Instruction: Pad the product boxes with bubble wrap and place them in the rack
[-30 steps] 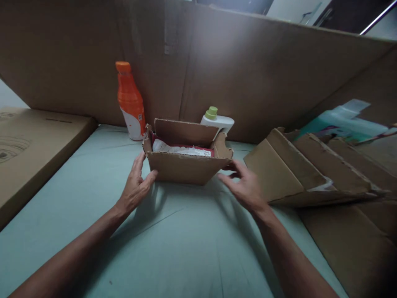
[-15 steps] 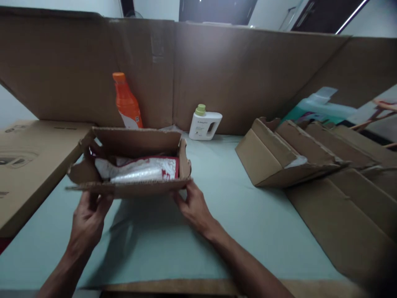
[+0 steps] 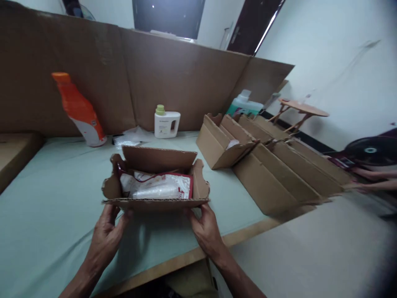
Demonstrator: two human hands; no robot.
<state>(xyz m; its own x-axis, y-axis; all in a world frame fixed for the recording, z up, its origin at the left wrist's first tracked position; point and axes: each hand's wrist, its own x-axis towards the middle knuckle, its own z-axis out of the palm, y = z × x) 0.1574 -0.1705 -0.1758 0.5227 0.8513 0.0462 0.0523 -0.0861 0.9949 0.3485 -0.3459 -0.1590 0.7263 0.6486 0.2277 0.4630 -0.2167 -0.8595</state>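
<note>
An open-topped cardboard box (image 3: 158, 205) is held between my two hands, low over the table or touching it; I cannot tell which. Inside lie white-and-red packets (image 3: 184, 185) and a clear plastic-wrapped item (image 3: 155, 191). My left hand (image 3: 107, 234) grips the lower near side at the left, thumb toward the front wall. At the right near corner, my right hand (image 3: 206, 231) has its fingers closed on the box's underside, partly hidden by it. Beyond the box stand a white bottle with a green cap (image 3: 164, 126) and a leaning orange bottle (image 3: 82, 114).
Several more open cardboard boxes (image 3: 266, 182) stand in rows on the right. Behind them is a teal bottle (image 3: 245, 108). Clear plastic wrap (image 3: 133, 136) lies near the cardboard wall (image 3: 182, 74). Another person's forearms (image 3: 378, 180) show at far right, below a black fan (image 3: 370, 150).
The view has turned to the right. Both hands have carried the box rightward and nearer to me, away from the orange bottle and toward the row of boxes.
</note>
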